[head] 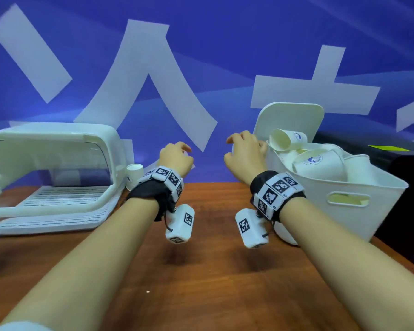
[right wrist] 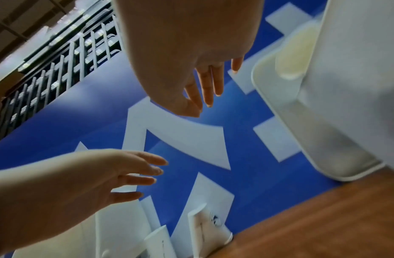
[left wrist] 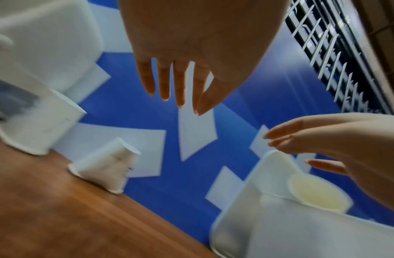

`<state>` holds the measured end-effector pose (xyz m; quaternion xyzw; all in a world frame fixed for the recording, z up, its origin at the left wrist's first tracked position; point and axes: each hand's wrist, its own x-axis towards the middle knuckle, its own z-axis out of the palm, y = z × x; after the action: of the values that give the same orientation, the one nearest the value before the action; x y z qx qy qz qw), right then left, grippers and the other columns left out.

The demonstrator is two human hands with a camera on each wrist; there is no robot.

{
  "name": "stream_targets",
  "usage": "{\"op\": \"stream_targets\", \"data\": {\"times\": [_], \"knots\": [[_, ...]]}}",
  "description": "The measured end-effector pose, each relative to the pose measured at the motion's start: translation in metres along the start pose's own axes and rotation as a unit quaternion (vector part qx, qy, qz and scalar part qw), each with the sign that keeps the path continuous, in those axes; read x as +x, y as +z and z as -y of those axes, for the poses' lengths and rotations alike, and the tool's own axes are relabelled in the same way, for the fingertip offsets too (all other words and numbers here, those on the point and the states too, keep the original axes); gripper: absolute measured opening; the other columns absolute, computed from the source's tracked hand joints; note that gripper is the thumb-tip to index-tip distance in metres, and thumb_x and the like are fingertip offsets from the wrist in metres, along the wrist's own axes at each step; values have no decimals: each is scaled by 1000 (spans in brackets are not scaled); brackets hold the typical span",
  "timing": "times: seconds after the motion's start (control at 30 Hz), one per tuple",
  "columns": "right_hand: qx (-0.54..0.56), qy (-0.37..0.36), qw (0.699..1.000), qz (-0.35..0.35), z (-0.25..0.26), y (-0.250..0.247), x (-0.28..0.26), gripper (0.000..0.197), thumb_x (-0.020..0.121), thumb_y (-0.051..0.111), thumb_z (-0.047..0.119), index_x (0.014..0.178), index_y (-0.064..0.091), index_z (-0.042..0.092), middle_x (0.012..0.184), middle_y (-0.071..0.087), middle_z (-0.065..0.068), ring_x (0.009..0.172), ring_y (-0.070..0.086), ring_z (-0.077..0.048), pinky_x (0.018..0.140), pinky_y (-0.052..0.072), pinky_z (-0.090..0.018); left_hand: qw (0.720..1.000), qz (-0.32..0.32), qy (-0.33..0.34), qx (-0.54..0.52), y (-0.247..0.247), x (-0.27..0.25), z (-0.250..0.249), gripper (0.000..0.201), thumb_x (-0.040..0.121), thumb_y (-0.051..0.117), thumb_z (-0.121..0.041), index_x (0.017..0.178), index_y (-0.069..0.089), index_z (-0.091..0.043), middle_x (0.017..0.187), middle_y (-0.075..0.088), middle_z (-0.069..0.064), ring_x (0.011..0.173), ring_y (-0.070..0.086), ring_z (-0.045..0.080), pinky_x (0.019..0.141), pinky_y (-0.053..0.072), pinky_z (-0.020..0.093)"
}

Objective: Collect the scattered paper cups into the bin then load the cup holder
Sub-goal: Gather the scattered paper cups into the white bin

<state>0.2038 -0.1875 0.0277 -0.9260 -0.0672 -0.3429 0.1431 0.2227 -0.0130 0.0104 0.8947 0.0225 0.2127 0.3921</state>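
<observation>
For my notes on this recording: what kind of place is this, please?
Probably a staged demonstration or exhibition space, not a home. A wooden table stands against a big blue banner with large white characters. The wrist views show a high ceiling with metal grating. Both hands wear marker-covered wristbands.

Head downward; wrists upward, overlapping banner (head: 201, 56)

One bin (head: 344, 187), one cup holder (head: 55, 149) — two cups (left wrist: 39, 127) standing upside down on the table (head: 201, 283).
</observation>
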Motion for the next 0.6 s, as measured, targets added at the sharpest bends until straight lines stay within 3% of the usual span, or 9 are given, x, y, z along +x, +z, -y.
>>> {"op": "stream_targets", "data": {"times": [0.13,0.33,0.47,0.6], "knots": [[71,18,991,111,18,57,8,43,86,53,20,129,53,19,131,45,-5,126,42,-25,105,28,-42,996,-36,-32,78,-7,30,56,42,80,55,-9,121,59,-16,126,55,10,118,51,29,94,47,43],[125,32,967,220,43,139,23,54,88,55,23,140,43,21,144,37,-5,133,39,-24,108,30,-43,989,-24,-52,137,6,70,116,45,80,55,-5,125,52,-6,127,53,18,117,51,35,92,44,40],[145,-5,954,264,52,175,35,63,87,58,24,145,36,31,151,34,4,138,33,-22,111,30,-46,981,-11,-74,177,20,81,144,50,80,59,-7,128,47,-3,133,48,17,124,45,34,91,46,43],[120,-62,946,294,57,195,48,75,82,66,41,147,30,33,152,33,10,138,32,-20,110,24,-48,974,4,-87,208,20,93,160,41,83,58,-14,122,50,-4,130,49,14,122,43,33,91,43,43]]}}
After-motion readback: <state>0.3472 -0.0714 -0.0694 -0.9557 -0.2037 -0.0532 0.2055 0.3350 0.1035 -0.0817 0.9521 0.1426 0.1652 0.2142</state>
